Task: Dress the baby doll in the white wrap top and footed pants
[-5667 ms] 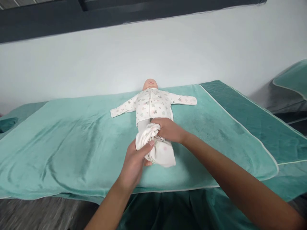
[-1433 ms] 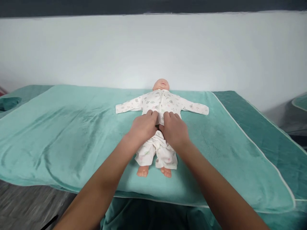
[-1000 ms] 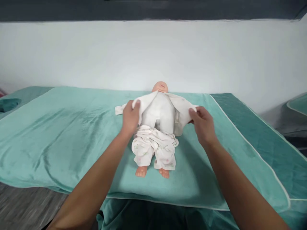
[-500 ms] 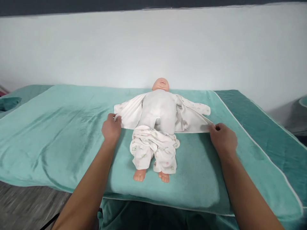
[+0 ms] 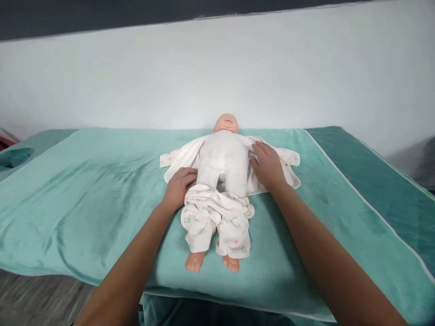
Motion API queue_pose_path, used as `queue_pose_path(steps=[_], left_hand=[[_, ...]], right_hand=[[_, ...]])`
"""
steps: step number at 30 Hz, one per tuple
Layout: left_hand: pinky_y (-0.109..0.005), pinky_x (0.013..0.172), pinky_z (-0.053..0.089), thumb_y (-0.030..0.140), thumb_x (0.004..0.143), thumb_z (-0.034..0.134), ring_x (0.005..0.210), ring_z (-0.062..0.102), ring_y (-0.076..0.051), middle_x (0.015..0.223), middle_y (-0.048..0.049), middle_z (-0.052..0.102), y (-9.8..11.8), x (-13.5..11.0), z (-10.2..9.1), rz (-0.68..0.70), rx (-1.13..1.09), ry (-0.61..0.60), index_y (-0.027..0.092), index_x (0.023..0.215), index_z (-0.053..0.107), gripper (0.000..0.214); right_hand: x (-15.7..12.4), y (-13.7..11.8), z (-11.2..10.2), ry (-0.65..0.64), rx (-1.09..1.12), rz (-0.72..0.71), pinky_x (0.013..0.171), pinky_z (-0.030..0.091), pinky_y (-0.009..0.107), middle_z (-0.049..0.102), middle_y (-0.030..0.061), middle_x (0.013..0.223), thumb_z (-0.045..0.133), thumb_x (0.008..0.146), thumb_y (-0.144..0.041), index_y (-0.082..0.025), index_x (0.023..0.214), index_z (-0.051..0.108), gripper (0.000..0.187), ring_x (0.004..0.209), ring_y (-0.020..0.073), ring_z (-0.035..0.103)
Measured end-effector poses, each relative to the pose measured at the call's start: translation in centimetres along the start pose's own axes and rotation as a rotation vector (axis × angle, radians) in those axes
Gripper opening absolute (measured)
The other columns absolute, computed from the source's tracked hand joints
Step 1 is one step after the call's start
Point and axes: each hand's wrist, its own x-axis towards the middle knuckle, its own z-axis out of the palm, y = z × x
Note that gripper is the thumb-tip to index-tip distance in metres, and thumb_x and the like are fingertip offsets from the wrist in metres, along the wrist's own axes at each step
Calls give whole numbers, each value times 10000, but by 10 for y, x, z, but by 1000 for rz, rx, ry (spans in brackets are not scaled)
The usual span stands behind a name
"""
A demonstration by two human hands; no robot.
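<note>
A baby doll [image 5: 222, 156] lies on its back, head toward the wall, its white cloth torso bare in front. Beneath it a white baby shirt [image 5: 185, 156] is spread wide, with the sleeves out to both sides. Patterned baby pants [image 5: 217, 217] are bunched around its legs, and the feet stick out below. My left hand [image 5: 180, 186] rests beside the doll's hip at the left, fingers loosely stretched and partly hidden at the tips. On the other side, my right hand [image 5: 268, 165] lies over the shirt next to the torso, fingers extended, holding nothing visible.
A light green sheet [image 5: 95, 194] with a pale edge covers the bed, over a darker green cover [image 5: 377, 167] at the right. Behind stands a white wall [image 5: 136, 77]. Grey wood-look floor [image 5: 41, 294] shows at the lower left.
Both hands have let go of the shirt's lower corners and moved inward to the doll's sides. The shirt's front panels now lie looser. The view has tilted slightly.
</note>
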Motion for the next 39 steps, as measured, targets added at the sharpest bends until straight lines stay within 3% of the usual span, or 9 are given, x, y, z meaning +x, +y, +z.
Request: queue_pose_path(steps=[4,8,14,16,18,21,23,33,39], left_hand=[[-321,751,467,298,882,512,849,607,-211,848,-71,692,-1,-1,-2,-94,-152,-39,209,719,643,227],[-282,627,367,350,867,493,644,493,-153,619,7,543,2,0,-3,-230,-179,-51,193,630,552,291],[-270,616,322,405,882,492,630,462,-132,598,28,504,5,-1,-4,-278,-181,-48,179,624,523,344],[-269,619,324,401,875,497,632,469,-133,600,28,519,5,-1,-4,-283,-174,-44,178,631,538,333],[-267,617,327,399,872,503,631,478,-134,595,28,532,5,-1,-5,-306,-180,-49,175,642,557,326],[-260,624,350,409,878,517,655,514,-140,626,22,584,5,-1,-5,-347,-236,-60,167,685,606,322],[-256,631,364,414,880,529,674,532,-144,653,17,615,4,-1,-6,-362,-272,-53,161,717,640,321],[-254,625,375,437,877,568,650,517,-140,646,14,622,3,-5,-9,-349,-344,-51,146,739,674,339],[-246,590,342,435,890,555,611,476,-124,597,35,567,3,-6,-9,-350,-346,-76,156,729,648,335]], right_hand=[[-1,24,1,73,-54,133,1171,353,549,516,169,1531,419,977,-305,-158,1392,571,466,1426,323,445],[-10,37,3,28,11,202,1188,351,534,512,172,1538,431,983,-376,-147,1480,488,550,1437,325,442],[-15,27,5,-47,-51,355,1192,266,637,359,160,1644,471,963,-427,-182,1519,423,608,1524,387,277],[-19,13,1,-2,-100,287,1179,265,636,329,178,1650,493,954,-383,-178,1494,434,580,1528,391,247],[-27,-4,-7,25,-113,136,1150,320,564,416,194,1583,491,957,-317,-162,1392,520,463,1476,368,324],[-43,-27,-19,-140,-92,-85,977,432,420,654,158,1249,468,971,-236,-163,1110,643,235,1178,299,546],[-54,-34,-25,-277,-83,-154,862,430,367,689,110,1052,463,988,-224,-178,977,650,193,995,257,574],[-65,-31,-29,-321,-113,-234,757,347,331,681,36,745,510,1017,-262,-204,801,627,253,769,211,587],[-76,-32,-35,-322,-90,-277,767,360,322,690,49,830,563,991,-259,-195,839,641,182,813,212,593]])
